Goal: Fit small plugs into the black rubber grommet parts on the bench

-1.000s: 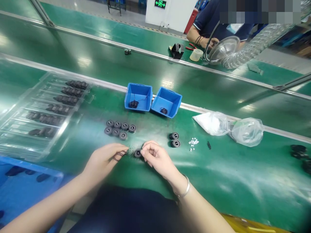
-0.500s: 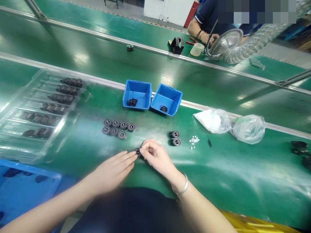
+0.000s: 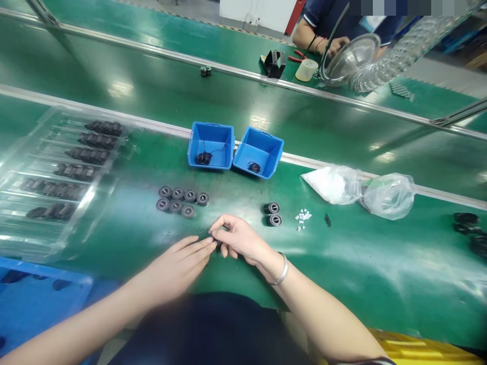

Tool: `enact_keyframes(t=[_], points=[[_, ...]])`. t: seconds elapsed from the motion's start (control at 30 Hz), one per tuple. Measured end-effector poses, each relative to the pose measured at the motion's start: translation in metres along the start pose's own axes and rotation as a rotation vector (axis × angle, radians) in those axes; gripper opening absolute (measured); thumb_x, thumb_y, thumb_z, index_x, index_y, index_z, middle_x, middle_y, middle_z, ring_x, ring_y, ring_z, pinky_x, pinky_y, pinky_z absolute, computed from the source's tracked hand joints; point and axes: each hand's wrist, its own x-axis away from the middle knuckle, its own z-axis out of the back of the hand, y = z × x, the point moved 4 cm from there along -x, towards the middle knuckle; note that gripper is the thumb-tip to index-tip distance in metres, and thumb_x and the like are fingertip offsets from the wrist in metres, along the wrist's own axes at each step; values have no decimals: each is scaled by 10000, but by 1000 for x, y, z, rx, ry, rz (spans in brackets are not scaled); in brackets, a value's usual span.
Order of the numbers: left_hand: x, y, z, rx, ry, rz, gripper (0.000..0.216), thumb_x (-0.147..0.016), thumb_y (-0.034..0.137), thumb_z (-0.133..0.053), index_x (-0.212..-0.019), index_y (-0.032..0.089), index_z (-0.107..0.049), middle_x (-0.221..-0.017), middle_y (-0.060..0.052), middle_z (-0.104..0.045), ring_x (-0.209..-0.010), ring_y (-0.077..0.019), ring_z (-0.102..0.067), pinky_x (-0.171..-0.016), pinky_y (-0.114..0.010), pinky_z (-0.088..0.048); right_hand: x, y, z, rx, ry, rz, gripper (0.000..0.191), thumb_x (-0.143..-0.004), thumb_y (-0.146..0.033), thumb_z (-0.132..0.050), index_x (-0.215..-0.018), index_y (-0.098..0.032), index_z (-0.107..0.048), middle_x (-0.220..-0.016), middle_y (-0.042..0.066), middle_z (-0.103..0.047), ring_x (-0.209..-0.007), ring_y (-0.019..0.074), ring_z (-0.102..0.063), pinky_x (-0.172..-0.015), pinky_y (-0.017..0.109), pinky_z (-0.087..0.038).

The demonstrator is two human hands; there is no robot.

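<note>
Both my hands meet over the green table in front of me, around a small round black part that is mostly hidden by the fingers. My left hand reaches in from the left, fingers long and close together, its tips against the part. From the other side my right hand pinches at it, thumb and index finger on top and the other fingers curled below. Beyond the left hand stand several round black parts in two rows. Two more round black parts stand to the right of my right hand.
Two blue bins with black cables stand at the back. Small white pieces, tiny black pieces and plastic bags lie to the right. A clear tray of black parts is left. Opposite, a co-worker's hand works near a duct.
My right hand has turned, its index finger and thumb now reaching over the top of the black part and covering it more. My left hand has hardly moved. The view has shifted slightly.
</note>
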Motion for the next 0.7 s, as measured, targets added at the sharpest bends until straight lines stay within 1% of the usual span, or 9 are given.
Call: enact_keyframes(t=[0.07, 0.17, 0.33, 0.37, 0.43, 0.5, 0.57, 0.63, 0.7], points=[[0, 0, 0, 7, 1, -2, 305, -926, 72, -384, -1090, 91, -640, -1197, -106, -673, -1180, -214, -564, -1073, -395, -365, 0, 2, 1, -75, 2, 16, 134, -784, -291, -630, -833, -178, -576, -485, -65, -554, -314, 56, -445, -266, 126, -283], [1, -1, -1, 14, 12, 9, 299, -926, 75, -387, -1083, 96, -641, -1201, -103, -671, -1194, -207, -552, -1081, -383, -349, 5, 8, -1, -250, 35, 95, 166, -788, -299, -632, -882, -162, -620, -608, -30, -610, -346, 51, -467, -312, 154, -333], [3, -2, -5, 40, -21, 7, 262, -911, 112, -419, -1029, 118, -652, -1222, -107, -652, -1305, -267, -435, -1128, -507, -217, 21, 27, -13, -476, 133, 233, 262, -859, -321, -596, -1065, -170, -653, -613, -19, -595, -477, 73, -512, -518, 214, -433], [3, -2, -5, 39, -38, -3, 262, -908, 116, -419, -1027, 118, -653, -1234, -107, -645, -1315, -277, -418, -1122, -507, -216, 24, 29, -15, -503, 145, 252, 275, -870, -315, -588, -1099, -176, -650, -621, -16, -593, -522, 81, -522, -568, 228, -445], [4, -2, -7, 29, -66, -19, 269, -905, 117, -418, -1041, 115, -650, -1253, -101, -634, -1320, -277, -405, -1092, -460, -255, 28, 32, -19, -536, 146, 281, 297, -878, -296, -585, -1150, -190, -640, -658, -7, -602, -603, 96, -531, -655, 250, -456], [6, -2, -9, 9, -94, -16, 271, -907, 120, -420, -1053, 124, -647, -1285, -85, -616, -1321, -271, -398, -1044, -417, -291, 31, 30, -19, -549, 116, 283, 315, -876, -279, -593, -1179, -201, -630, -692, -3, -608, -648, 102, -539, -705, 262, -459], [7, -1, -12, -12, -121, 3, 260, -912, 131, -424, -1038, 145, -651, -1337, -63, -580, -1324, -268, -389, -1007, -400, -303, 31, 26, -18, -554, 53, 246, 320, -875, -284, -592, -1182, -198, -625, -700, -2, -606, -626, 99, -545, -684, 264, -469], [8, 0, -15, -20, -141, 20, 250, -917, 148, -431, -1030, 167, -654, -1387, -43, -535, -1326, -260, -382, -996, -393, -302, 29, 21, -15, -539, -6, 185, 318, -878, -325, -589, -1162, -186, -626, -689, -2, -596, -582, 96, -547, -594, 249, -477], [9, 1, -16, -19, -144, 27, 247, -918, 161, -439, -1041, 179, -653, -1408, -36, -513, -1323, -250, -386, -996, -386, -304, 26, 17, -13, -501, -25, 129, 321, -871, -376, -596, -1120, -175, -629, -664, -6, -583, -552, 98, -553, -487, 215, -460]])
